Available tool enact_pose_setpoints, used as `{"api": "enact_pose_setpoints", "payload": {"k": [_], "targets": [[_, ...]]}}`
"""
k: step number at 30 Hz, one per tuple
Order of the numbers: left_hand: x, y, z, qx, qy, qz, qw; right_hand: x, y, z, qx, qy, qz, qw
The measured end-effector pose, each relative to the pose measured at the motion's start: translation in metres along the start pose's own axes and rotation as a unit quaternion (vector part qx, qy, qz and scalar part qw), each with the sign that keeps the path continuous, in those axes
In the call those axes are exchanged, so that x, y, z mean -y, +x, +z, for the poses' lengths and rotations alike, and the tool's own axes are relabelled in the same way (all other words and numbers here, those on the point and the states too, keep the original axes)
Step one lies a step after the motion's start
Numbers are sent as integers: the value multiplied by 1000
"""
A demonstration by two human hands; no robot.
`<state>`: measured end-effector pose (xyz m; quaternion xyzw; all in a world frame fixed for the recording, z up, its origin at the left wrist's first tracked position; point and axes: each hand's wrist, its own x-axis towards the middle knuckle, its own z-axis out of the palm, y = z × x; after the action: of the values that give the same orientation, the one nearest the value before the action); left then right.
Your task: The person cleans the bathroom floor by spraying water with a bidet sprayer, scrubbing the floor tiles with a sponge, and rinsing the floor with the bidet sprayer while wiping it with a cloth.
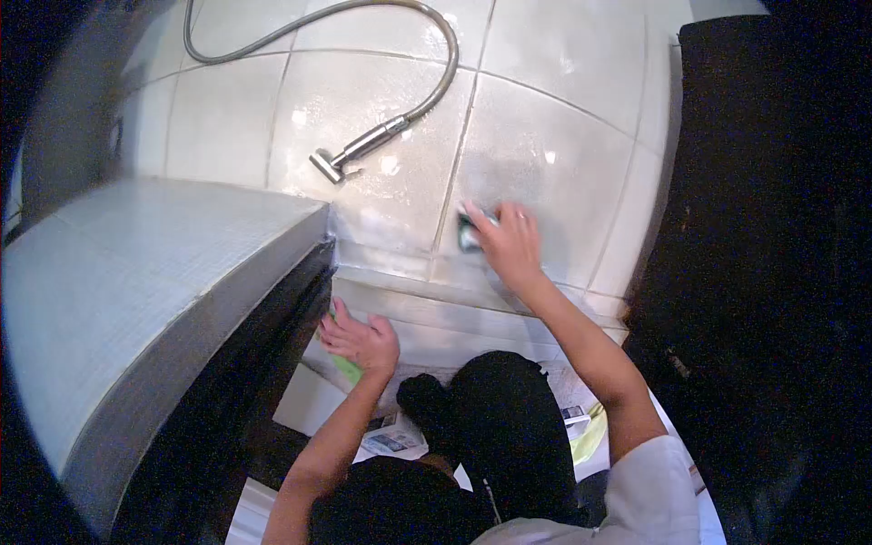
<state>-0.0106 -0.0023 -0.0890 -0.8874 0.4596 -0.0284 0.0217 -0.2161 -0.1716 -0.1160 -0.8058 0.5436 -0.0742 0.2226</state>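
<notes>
My right hand (pixel 513 243) presses a dark green scrubbing sponge (pixel 469 234) with whitish foam on it against the wet tiled floor (pixel 545 127). The fingers are closed over the sponge, and motion blurs it slightly. To the lower left, my left hand (pixel 363 347) lies with its fingers spread against the end of a dark panel under a tiled ledge. A light green cloth (pixel 347 368) shows from beneath that hand, mostly hidden by it. A metal spray handle (pixel 371 139) lies on the tiles beyond both hands, its hose (pixel 445 77) curving up and left.
The pale tiled ledge (pixel 154 245) rises at left with a dark side below. A low step edge (pixel 436 289) runs in front of my knees. A dark upright surface (pixel 745 182) bounds the right. A yellow-green cloth (pixel 590 434) and printed items lie near my legs.
</notes>
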Motion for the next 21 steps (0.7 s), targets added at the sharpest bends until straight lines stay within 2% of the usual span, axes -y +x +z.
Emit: {"api": "enact_pose_setpoints", "payload": {"k": [2,4,6,9,11,13,14,16,17,18,21], "targets": [[6,-1,-1,26,4,1,1000,-37,-1,-11,-65,-59,16,996],[11,-1,-1,33,2,4,999,-62,50,-39,-158,-156,103,969],[11,-1,-1,41,3,7,999,-79,106,-55,-247,-96,175,948],[12,2,-3,38,2,5,999,-49,111,-14,-206,-174,148,951],[13,2,-2,24,-3,13,1000,16,59,4,-128,-125,66,982],[15,3,-3,39,3,11,999,39,15,16,-49,-14,-72,996],[16,3,-2,56,11,11,998,30,24,20,-50,-14,-72,996],[18,3,-2,33,-9,24,999,0,77,6,-74,-182,-20,980],[19,3,-2,10,-29,41,999,-17,105,-11,-106,-181,34,977],[22,3,3,9,-32,44,998,-28,119,-19,-192,-109,76,972],[23,5,-2,43,-14,25,999,-10,77,6,-172,-158,72,970]]}}
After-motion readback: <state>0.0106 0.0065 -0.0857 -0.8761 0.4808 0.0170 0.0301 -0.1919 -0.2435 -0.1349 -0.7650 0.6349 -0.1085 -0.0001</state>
